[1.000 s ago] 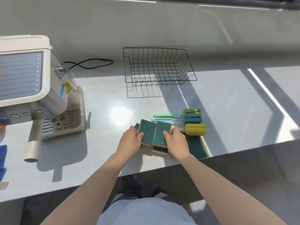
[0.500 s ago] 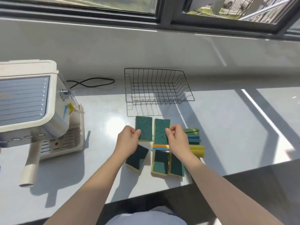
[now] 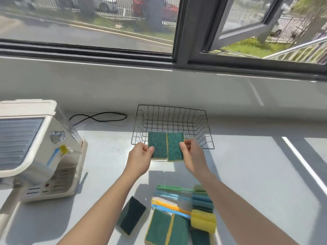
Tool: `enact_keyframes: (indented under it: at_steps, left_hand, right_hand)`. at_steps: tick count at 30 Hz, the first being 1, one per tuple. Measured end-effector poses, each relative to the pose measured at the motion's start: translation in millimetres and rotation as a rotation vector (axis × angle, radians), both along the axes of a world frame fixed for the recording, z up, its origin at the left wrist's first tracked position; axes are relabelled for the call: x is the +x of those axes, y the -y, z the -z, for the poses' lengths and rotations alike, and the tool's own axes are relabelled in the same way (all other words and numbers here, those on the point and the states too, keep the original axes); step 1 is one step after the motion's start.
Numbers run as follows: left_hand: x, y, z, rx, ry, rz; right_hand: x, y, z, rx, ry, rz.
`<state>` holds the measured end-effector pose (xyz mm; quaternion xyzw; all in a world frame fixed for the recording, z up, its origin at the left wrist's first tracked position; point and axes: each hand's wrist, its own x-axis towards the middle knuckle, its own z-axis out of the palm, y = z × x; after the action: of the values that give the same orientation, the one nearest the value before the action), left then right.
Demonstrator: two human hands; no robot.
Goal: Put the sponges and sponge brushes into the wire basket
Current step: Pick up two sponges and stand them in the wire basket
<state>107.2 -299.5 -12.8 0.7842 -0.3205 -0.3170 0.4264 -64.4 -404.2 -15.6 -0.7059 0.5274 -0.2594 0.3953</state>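
Observation:
My left hand [image 3: 140,155] grips a green scouring sponge [image 3: 157,144] by its near left corner. My right hand [image 3: 191,151] pinches a second green sponge [image 3: 174,145] by its right edge. Both sponges are held side by side over the front rim of the black wire basket [image 3: 207,131], which stands empty at the back of the counter. Near the front edge lie a dark sponge [image 3: 131,214], several more green sponges [image 3: 166,228], and several sponge brushes [image 3: 201,202] with green, blue and yellow heads, one yellow head [image 3: 203,221] nearest.
A cream coffee machine [image 3: 35,147] stands at the left, with a black cable [image 3: 99,117] looping behind it. A raised sill and a window with an open pane run along the back. The white counter [image 3: 256,174] extends to the right.
Both hands have carried the two sponges away from the pile and forward to the basket's front rim. The view has tilted up, showing the window.

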Motion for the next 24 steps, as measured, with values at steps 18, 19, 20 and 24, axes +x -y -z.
enact_keyframes:
  at_steps: [18,19,20,24]
  left_hand:
    - [50.8,135.3,33.2,0.132,0.04,-0.049]
    - [55.1,142.6,37.9,0.147,0.044,-0.041]
    - [59.0,149.7,42.6,0.167,0.051,-0.034]
    - [71.4,175.5,62.3,0.229,0.047,-0.007]
  right_hand:
    - [55.2,135.9,40.8,0.146,0.06,-0.056]
    - [60.4,140.8,45.0,0.153,0.057,-0.047]
    - [65.3,145.7,49.2,0.161,0.049,-0.038]
    - [80.8,165.6,67.7,0.188,0.006,-0.019]
